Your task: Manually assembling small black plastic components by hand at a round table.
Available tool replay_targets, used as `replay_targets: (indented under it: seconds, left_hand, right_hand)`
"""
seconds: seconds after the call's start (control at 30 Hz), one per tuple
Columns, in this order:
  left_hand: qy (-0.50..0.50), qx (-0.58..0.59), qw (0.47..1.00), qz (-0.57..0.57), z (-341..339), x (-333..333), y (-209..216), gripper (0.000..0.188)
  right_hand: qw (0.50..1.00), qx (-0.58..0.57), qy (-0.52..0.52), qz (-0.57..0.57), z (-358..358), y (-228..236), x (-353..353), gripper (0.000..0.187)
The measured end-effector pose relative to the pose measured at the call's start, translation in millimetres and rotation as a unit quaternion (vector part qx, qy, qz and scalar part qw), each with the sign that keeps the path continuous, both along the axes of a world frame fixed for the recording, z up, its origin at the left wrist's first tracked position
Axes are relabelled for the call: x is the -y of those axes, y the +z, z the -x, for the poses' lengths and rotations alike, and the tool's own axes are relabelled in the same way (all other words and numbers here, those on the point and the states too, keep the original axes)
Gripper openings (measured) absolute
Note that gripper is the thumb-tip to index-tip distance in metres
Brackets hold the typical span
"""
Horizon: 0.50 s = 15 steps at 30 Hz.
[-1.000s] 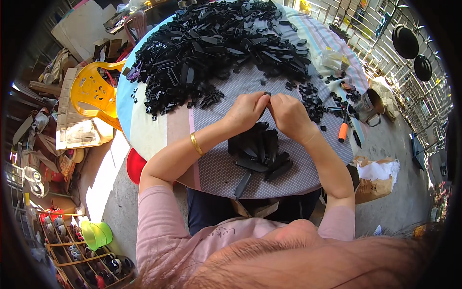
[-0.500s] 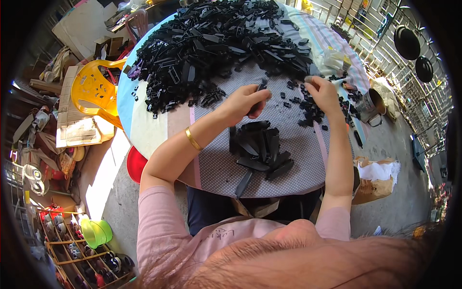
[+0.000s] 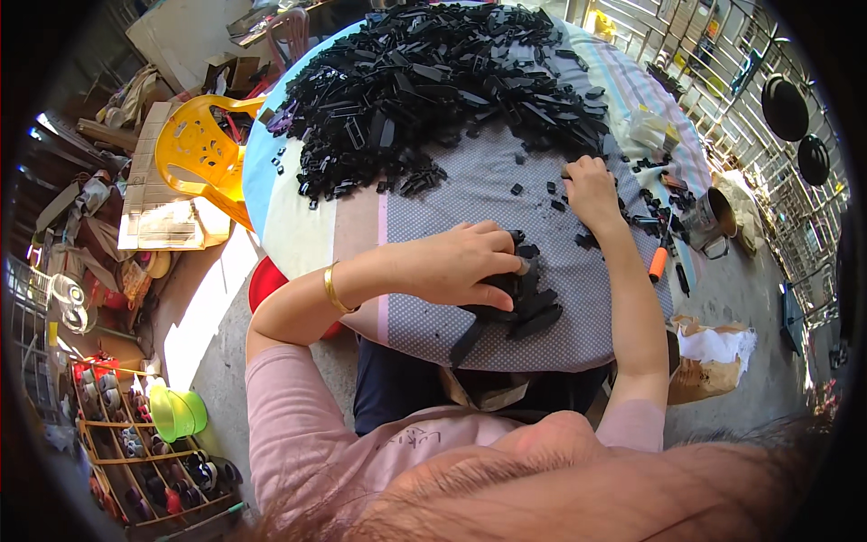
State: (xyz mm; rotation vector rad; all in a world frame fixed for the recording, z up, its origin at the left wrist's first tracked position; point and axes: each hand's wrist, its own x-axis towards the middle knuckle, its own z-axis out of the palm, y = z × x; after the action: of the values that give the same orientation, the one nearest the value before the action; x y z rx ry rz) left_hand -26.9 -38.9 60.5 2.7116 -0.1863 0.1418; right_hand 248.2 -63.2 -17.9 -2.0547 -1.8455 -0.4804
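Observation:
My left hand (image 3: 465, 266) reaches over a small stack of long black plastic pieces (image 3: 537, 316) near the table's front edge. Its thumb stands apart from the bent fingers, and the fingertips touch the stack; the palm hides part of it. Farther right, my right hand (image 3: 591, 191) rests low over the tabletop among scattered small black plastic parts (image 3: 552, 188). Its fingers are curled down close together, and whatever they pinch is hidden beneath them. A large heap of black plastic pieces (image 3: 424, 90) covers the far half of the round table (image 3: 433, 334).
At the table's right stand a metal mug (image 3: 713, 217) and an orange cylinder (image 3: 657, 264). A yellow plastic chair (image 3: 203, 158) is on the left, a red stool (image 3: 265, 282) under the table's left edge. A paper bag (image 3: 713, 361) sits at the right.
My left hand has moved back toward me and down onto the near stack; the dark piece it held is no longer distinguishable. My right hand has lowered, fingers curled. An orange cylinder now shows beside my right forearm.

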Motion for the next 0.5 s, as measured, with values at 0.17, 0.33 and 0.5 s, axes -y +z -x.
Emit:
replay_targets:
  seconds: [0.17, 0.33, 0.5]
  left_hand:
    - [0.312, 0.103, 0.943, -0.045, 5.1, -66.0, 6.5, 0.026]
    - [0.575, 0.059, 0.768, -0.276, 21.5, -137.8, -24.8, 0.039]
    - [0.569, 0.070, 0.746, -0.340, 12.8, -149.4, -44.5, 0.024]
  right_hand:
    - [0.999, -0.002, -0.030, 0.045, 0.8, 8.3, 8.3, 0.013]
    - [0.998, -0.040, -0.028, 0.050, 7.7, 9.5, 10.8, 0.013]
    - [0.981, -0.184, 0.025, 0.053, 8.0, 15.8, 16.3, 0.015]
